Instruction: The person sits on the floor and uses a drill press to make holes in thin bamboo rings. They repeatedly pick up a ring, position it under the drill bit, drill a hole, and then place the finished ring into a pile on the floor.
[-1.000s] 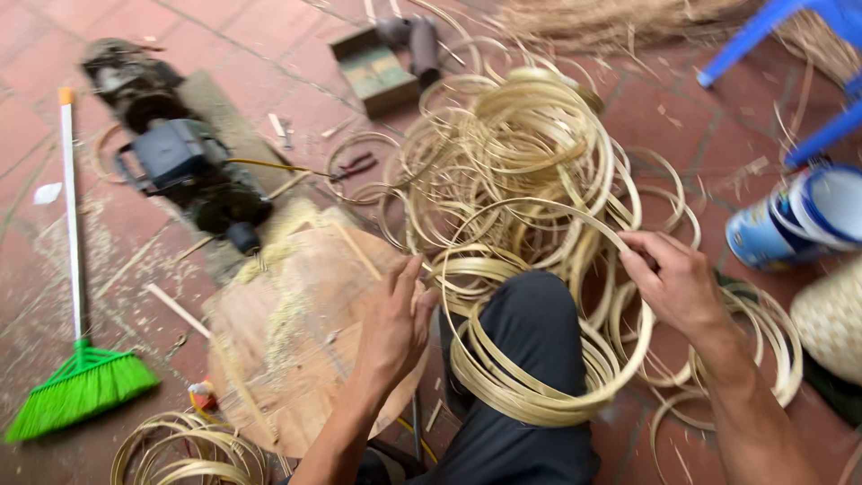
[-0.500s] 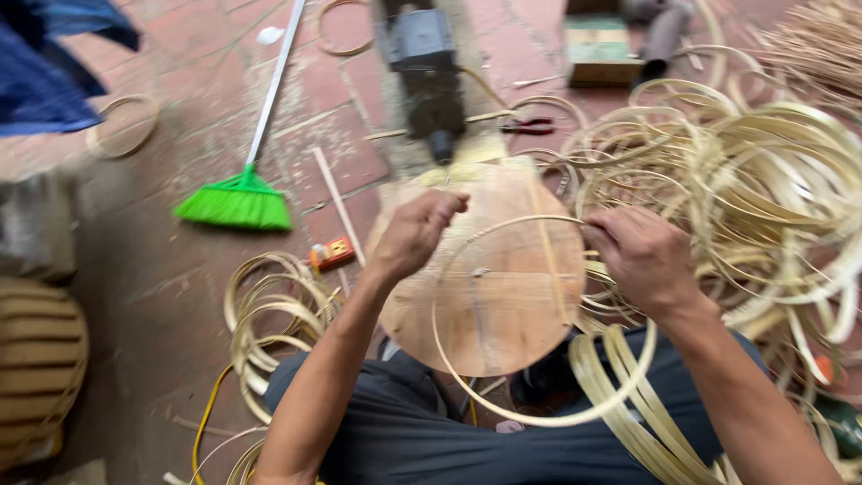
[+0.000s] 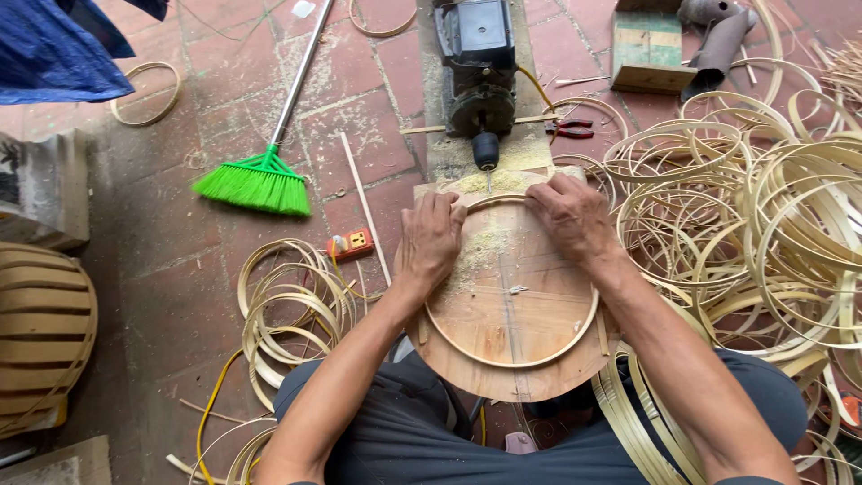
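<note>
Pressing down with both hands on one thin bamboo hoop (image 3: 512, 359) laid flat on a round wooden board (image 3: 516, 310). Left hand (image 3: 431, 238) spread palm-down over the hoop's upper left arc, fingers flat rather than curled round it; right hand (image 3: 567, 211) likewise pinning the upper right arc near the board's far edge. Between the two, at the far edge, the bit of a mounted drill (image 3: 481, 81), apparently just at the hoop's top, amid pale sawdust.

Judged as light, springy and narrow, that hoop: likely to flex or spring out of round if squeezed hard, easily split along the grain. Best held at the rim on either side of the drilling point, pressed flat against the board.

Counted: one hoop on the board, one board, one drill. Beyond, on the brick floor (image 3: 171, 269): a heap of hoops (image 3: 763, 207) to the right, too many and too tangled to count; a smaller coil (image 3: 287, 305) to the left; one green broom (image 3: 256, 184); one red-handled pair of pliers (image 3: 570, 128); one orange socket block (image 3: 353, 243).
</note>
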